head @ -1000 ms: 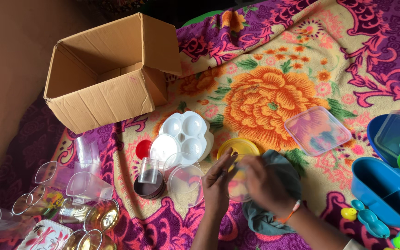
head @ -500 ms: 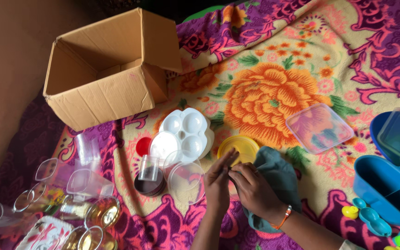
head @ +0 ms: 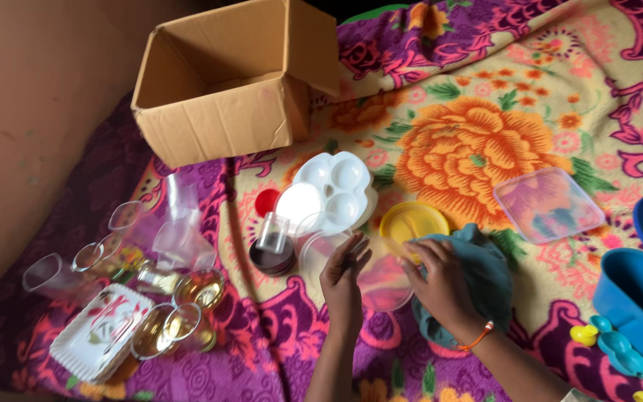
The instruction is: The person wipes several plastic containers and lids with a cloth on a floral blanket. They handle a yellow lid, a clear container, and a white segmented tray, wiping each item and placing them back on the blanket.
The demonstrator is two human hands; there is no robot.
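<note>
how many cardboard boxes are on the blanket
1: an open brown cardboard box lying on its side at the top left of the flowered blanket, beyond the white tray. No other shows in view.

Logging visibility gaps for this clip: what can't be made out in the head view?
- Left hand and right hand: grip on the clear round lid unclear; motion blur.
- Teal cloth: partly under the right hand.
- Blue tub: cut off by the right edge.
- Cardboard box: inside hidden by its wall.
</note>
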